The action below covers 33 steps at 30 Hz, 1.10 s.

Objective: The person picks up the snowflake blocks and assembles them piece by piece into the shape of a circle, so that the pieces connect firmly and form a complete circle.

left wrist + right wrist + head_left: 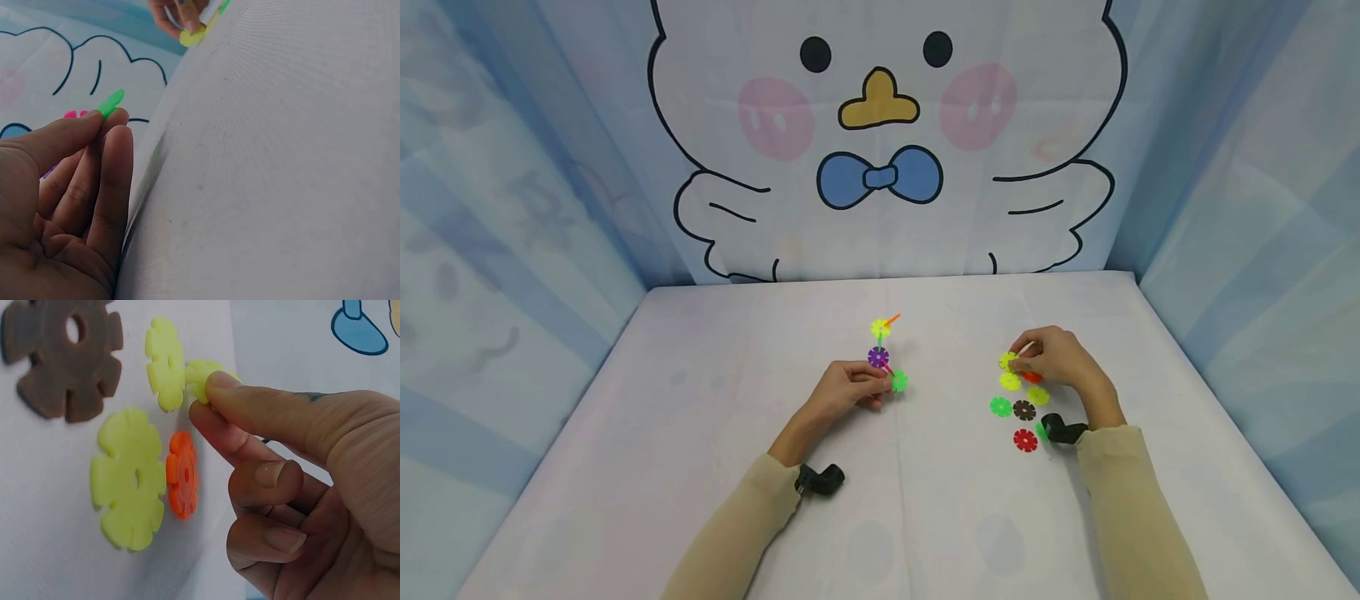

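My left hand [847, 389] pinches a green notched plastic disc [899, 381] between thumb and fingertips, also seen edge-on as a green disc [113, 103] in the left wrist view. That disc ends a chain of slotted-together discs, with a purple disc [878, 357], a yellow disc [881, 328] and an orange disc [892, 320] further up. Over at the right, my right hand [1054, 357] holds a yellow notched disc [201, 375] by thumb and index finger. Beneath it lie another yellow disc [165, 364] and an orange disc [182, 475].
Around the right hand lie more loose discs: a yellow one [1038, 396], a green one [1001, 407], a brown one [1024, 410] and a red one [1026, 440]. Another green disc [1041, 431] is partly hidden by the right wrist camera [1063, 429]. A printed curtain hangs behind the white table [737, 333].
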Available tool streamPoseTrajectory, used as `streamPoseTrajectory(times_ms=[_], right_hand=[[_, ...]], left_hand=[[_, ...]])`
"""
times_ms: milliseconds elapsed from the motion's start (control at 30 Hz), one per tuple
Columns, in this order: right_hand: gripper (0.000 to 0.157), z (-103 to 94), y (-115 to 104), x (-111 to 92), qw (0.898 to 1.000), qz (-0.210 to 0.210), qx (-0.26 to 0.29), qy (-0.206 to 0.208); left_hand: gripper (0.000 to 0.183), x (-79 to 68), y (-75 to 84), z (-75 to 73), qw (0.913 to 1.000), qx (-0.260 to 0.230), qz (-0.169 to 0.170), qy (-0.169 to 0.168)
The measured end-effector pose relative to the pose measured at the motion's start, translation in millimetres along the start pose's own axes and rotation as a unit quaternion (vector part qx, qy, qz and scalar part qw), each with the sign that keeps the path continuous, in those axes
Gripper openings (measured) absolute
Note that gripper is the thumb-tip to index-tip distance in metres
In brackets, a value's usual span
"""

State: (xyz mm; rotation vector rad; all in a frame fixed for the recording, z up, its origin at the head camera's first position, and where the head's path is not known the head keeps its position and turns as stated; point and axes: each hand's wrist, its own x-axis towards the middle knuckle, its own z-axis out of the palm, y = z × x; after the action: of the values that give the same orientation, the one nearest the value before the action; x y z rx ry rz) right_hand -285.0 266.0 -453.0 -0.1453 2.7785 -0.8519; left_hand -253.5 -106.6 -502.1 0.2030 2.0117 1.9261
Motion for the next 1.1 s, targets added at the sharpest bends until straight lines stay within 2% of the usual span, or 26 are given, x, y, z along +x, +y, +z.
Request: streamPoseTrajectory(times_ms=[333,767,1100], right_hand=[[0.027,8.3,-12.3,2.5,0.999,-0.041,0.029,-0.001],[0.018,37.5,-51.2,6.9,0.992,-0.107,0.054,-0.028],[0.013,57.9,-78.7,4.3,0.988,-0.137,0.068,-0.025]], left_hand=[[0.025,0.4,0.9,-0.7,0.9999,0.000,-0.009,0.006],[0.025,0.4,2.3,-0.9,0.9999,-0.002,-0.013,0.006],[0.024,1.3,1.1,-1.8,0.9999,0.002,-0.015,0.005]])
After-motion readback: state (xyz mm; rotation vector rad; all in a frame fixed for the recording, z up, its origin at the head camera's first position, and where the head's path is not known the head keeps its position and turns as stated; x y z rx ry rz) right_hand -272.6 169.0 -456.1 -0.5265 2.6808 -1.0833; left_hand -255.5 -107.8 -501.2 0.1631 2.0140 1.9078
